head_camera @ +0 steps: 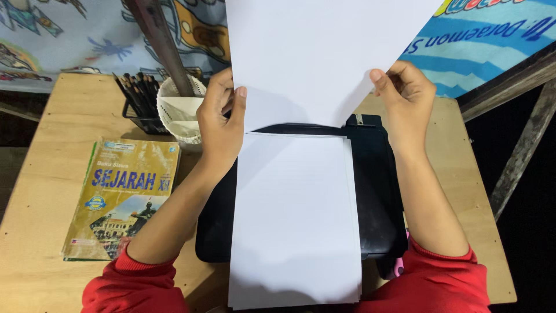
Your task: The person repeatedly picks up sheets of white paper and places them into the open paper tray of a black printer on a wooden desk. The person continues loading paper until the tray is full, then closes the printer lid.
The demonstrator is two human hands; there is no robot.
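So from the head camera, looking down: the person's got a single white sheet of paper [324, 52] lifted up at about 12 o'clock, pinched at its lower corners. Left hand [222, 119] is closed on the sheet's lower left edge, thumb on the near face, fingers curled behind. Right hand [405, 95] grips the lower right edge the same way. Paper like that looks feather-light and floppy, smooth and a bit slippery, and I'd guess it creases easily, so holding by two edges like this seems the sane way to keep it flat. Below it, dead center, sits a stack of white paper [295, 226], neat and squared, resting on a flat black case [379, 191] that looks matte with a zipper pull at its top. All of it is on a pale wooden worktop [40, 145], plywood-ish grain. At 9 o'clock lies a worn yellow-green textbook [121, 197] with scuffed corners. Around 11 o'clock there's a black mesh holder full of pencils [138, 95] and just beside it a white woven basket [176, 113]. Red sleeves [440, 284] at the bottom.
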